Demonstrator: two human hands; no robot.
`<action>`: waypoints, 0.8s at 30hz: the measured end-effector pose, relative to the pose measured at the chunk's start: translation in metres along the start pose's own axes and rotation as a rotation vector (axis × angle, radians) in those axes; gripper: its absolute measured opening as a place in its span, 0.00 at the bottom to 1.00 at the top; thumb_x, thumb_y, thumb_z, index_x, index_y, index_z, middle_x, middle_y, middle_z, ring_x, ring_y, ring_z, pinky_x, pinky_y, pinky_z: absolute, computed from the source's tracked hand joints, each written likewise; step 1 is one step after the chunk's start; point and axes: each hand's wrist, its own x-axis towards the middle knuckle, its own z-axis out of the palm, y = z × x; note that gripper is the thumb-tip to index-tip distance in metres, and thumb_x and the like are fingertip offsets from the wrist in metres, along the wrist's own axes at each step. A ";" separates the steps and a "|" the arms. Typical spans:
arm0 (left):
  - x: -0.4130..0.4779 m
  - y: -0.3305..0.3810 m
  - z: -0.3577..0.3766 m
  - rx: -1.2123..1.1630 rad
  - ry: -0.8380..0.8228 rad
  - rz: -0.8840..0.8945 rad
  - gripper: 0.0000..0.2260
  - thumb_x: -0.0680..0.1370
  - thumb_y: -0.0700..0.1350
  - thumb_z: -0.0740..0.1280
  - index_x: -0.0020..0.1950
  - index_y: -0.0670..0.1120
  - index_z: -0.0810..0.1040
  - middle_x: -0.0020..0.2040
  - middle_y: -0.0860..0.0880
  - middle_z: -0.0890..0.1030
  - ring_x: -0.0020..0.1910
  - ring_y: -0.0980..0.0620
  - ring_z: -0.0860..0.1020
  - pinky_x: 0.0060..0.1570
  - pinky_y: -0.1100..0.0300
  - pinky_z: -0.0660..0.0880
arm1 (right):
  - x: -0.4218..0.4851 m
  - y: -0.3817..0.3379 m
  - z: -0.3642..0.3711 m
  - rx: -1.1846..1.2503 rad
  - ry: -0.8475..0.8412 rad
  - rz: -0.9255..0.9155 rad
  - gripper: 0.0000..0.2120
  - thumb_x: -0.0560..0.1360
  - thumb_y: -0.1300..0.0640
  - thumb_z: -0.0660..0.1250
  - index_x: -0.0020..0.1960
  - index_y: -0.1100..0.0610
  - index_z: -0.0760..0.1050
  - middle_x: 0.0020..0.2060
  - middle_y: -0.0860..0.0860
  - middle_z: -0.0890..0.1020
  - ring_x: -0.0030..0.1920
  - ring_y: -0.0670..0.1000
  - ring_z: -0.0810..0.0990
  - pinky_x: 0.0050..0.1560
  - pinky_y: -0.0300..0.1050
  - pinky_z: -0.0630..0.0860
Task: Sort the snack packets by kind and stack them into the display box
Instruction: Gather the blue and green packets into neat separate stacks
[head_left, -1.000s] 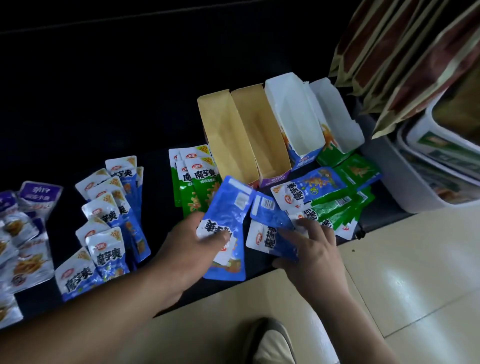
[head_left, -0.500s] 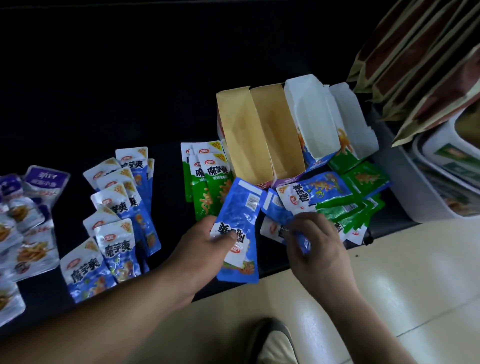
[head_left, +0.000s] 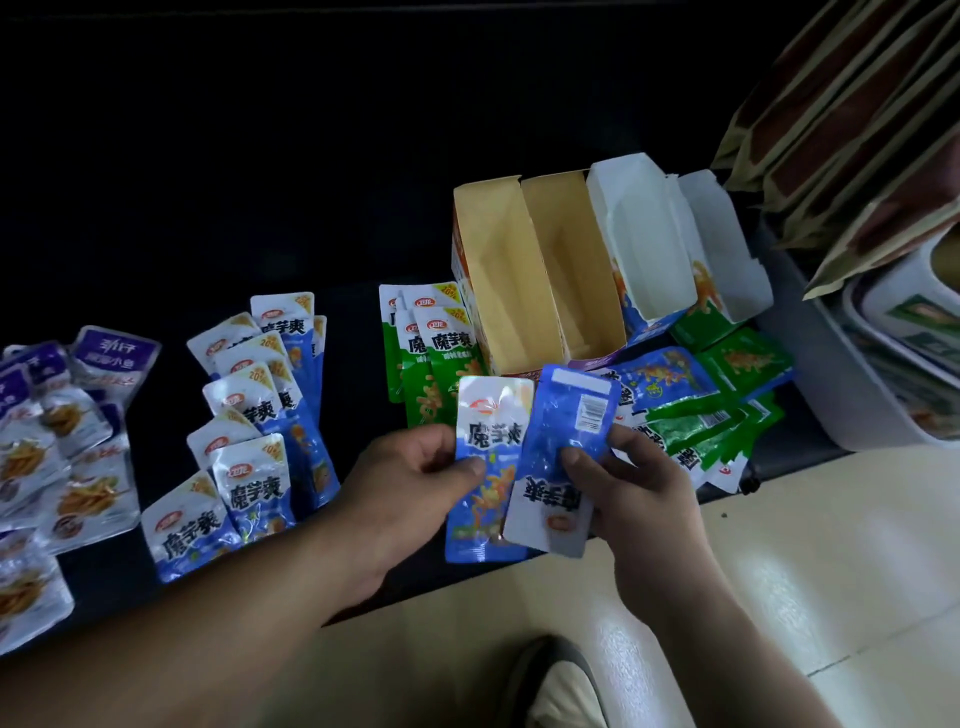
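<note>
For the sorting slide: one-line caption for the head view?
Left hand holds an upright blue packet, right hand an inverted blue packet, before the open display boxes.

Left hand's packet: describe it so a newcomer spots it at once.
Find the open tan box mid-table. Just in front of it, the left hand pinches a blue packet. Unlike its neighbour, which shows a barcode and upside-down print, its print reads upright.
</note>
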 end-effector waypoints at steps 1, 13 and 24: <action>0.001 0.001 -0.006 0.043 0.042 0.048 0.05 0.81 0.42 0.71 0.48 0.49 0.86 0.45 0.52 0.89 0.45 0.54 0.87 0.44 0.67 0.79 | 0.000 -0.001 -0.003 -0.004 0.011 0.001 0.08 0.78 0.64 0.72 0.55 0.56 0.83 0.46 0.62 0.87 0.48 0.68 0.86 0.48 0.73 0.81; -0.015 0.025 -0.028 0.136 0.076 0.222 0.09 0.77 0.39 0.75 0.49 0.53 0.88 0.47 0.57 0.88 0.49 0.58 0.86 0.56 0.61 0.79 | -0.012 -0.023 -0.001 0.056 -0.121 0.001 0.07 0.81 0.62 0.67 0.57 0.57 0.82 0.48 0.63 0.87 0.45 0.68 0.86 0.44 0.68 0.80; -0.002 0.025 -0.024 -0.052 0.192 0.057 0.04 0.74 0.40 0.78 0.47 0.44 0.85 0.39 0.46 0.87 0.30 0.54 0.82 0.26 0.68 0.74 | -0.020 -0.035 0.004 0.041 -0.036 -0.050 0.06 0.81 0.63 0.67 0.55 0.59 0.81 0.45 0.59 0.88 0.41 0.60 0.87 0.36 0.59 0.84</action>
